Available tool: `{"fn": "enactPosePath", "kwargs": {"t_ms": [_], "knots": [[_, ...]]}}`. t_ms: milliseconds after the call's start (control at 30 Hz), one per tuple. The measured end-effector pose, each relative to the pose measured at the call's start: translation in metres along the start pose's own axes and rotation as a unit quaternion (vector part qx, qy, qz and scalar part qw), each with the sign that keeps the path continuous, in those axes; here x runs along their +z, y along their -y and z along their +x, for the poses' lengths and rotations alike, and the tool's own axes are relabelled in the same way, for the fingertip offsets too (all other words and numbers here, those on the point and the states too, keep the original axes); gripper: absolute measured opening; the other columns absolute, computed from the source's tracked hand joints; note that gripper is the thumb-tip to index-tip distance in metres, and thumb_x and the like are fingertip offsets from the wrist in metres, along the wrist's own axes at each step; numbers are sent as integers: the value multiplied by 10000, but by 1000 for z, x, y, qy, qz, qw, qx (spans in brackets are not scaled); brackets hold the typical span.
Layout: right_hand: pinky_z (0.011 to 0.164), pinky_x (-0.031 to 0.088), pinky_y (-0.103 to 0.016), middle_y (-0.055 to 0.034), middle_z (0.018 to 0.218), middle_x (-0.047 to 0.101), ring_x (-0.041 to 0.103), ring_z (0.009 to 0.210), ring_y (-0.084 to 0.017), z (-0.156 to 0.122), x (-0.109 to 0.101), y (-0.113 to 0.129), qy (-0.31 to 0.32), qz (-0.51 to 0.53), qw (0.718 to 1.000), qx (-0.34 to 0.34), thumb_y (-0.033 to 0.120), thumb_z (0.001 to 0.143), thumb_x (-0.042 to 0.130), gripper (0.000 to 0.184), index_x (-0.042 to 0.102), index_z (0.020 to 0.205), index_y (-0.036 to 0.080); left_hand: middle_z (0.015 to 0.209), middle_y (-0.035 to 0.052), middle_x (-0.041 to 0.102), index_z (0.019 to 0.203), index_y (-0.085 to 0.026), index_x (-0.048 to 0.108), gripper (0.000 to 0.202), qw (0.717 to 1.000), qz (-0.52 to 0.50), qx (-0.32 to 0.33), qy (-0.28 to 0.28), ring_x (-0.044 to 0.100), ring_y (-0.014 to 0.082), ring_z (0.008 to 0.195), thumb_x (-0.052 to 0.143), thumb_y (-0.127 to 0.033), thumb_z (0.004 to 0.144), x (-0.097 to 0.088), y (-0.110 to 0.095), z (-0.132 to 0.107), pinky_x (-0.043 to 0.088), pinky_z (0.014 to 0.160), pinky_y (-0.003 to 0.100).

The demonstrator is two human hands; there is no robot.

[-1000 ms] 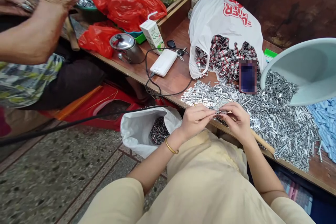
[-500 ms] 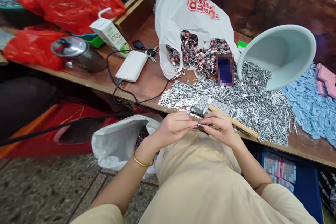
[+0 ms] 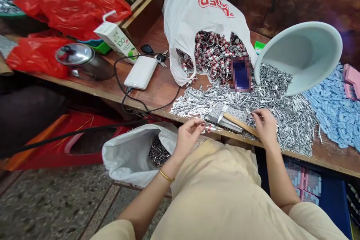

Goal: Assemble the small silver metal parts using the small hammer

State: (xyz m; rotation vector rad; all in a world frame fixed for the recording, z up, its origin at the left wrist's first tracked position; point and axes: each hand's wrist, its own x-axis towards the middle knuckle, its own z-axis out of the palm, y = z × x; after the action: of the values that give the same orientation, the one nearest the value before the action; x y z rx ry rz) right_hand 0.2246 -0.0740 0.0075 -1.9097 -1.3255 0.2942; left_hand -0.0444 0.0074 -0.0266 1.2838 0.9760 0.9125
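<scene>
My left hand (image 3: pixel 189 134) pinches a small metal part with a red band (image 3: pixel 209 128) at the bench's front edge, above a white bag of finished parts (image 3: pixel 129 153) on the floor. My right hand (image 3: pixel 264 124) has its fingers curled down onto the pile of silver metal pieces (image 3: pixel 284 116), beside a wooden-handled hammer (image 3: pixel 239 123) lying on a small grey block (image 3: pixel 234 113). Whether the right fingers hold a piece is not visible.
A white plastic bag of red-banded parts (image 3: pixel 208 26) stands behind the pile. A tipped pale blue basin (image 3: pixel 300 56), blue plastic pieces (image 3: pixel 334 108), a power bank with cable (image 3: pixel 140 72), a drink carton (image 3: pixel 116 41), a steel pot (image 3: pixel 75 60) and red bags (image 3: pixel 67 0) lie on the bench.
My hands have separated. The right hand moved off to the right onto the silver pile; the left keeps the small part. The other person's arm from the earliest frame is out of view.
</scene>
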Motion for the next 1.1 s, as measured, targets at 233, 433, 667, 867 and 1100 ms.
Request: {"fn": "enactPosePath", "kwargs": {"t_ms": [233, 433, 667, 867, 1100], "knots": [[713, 432, -369, -124, 790, 741, 611, 702, -244, 30, -17, -61, 88, -192, 972, 99, 508, 885, 570, 377, 744, 774, 192, 804, 58, 742, 842, -130, 745, 341, 994, -2, -77, 73, 657, 160, 737, 822, -436, 713, -23, 6, 36, 534, 740, 282], [667, 432, -352, -84, 774, 719, 594, 671, -212, 34, -22, -63, 77, -107, 987, 89, 569, 838, 614, 385, 716, 803, 200, 733, 35, 718, 789, -129, 741, 286, 985, 20, -106, 137, 624, 141, 684, 820, -384, 685, -29, 5, 51, 488, 683, 253], [656, 534, -325, -21, 787, 697, 628, 692, -173, 31, -13, -35, 66, 280, 944, 159, 480, 706, 801, 321, 652, 862, 242, 716, 30, 725, 775, -141, 725, 296, 973, 12, -157, 168, 657, 157, 677, 820, -384, 634, -33, 8, 72, 506, 672, 261], [688, 558, -299, -16, 830, 728, 647, 730, -145, 23, 3, -7, 87, 364, 913, 161, 388, 738, 839, 266, 761, 946, 244, 698, 25, 719, 722, -143, 712, 225, 969, 37, -148, 192, 642, 151, 668, 759, -351, 649, -28, 1, 77, 484, 651, 251], [607, 548, -306, -21, 704, 706, 603, 608, -131, 38, 42, 41, 250, 380, 881, 129, 495, 731, 856, 321, 808, 857, 204, 687, 30, 726, 695, -153, 709, 180, 970, 69, -118, 201, 645, 158, 650, 725, -331, 679, -31, 1, 77, 483, 641, 254]]}}
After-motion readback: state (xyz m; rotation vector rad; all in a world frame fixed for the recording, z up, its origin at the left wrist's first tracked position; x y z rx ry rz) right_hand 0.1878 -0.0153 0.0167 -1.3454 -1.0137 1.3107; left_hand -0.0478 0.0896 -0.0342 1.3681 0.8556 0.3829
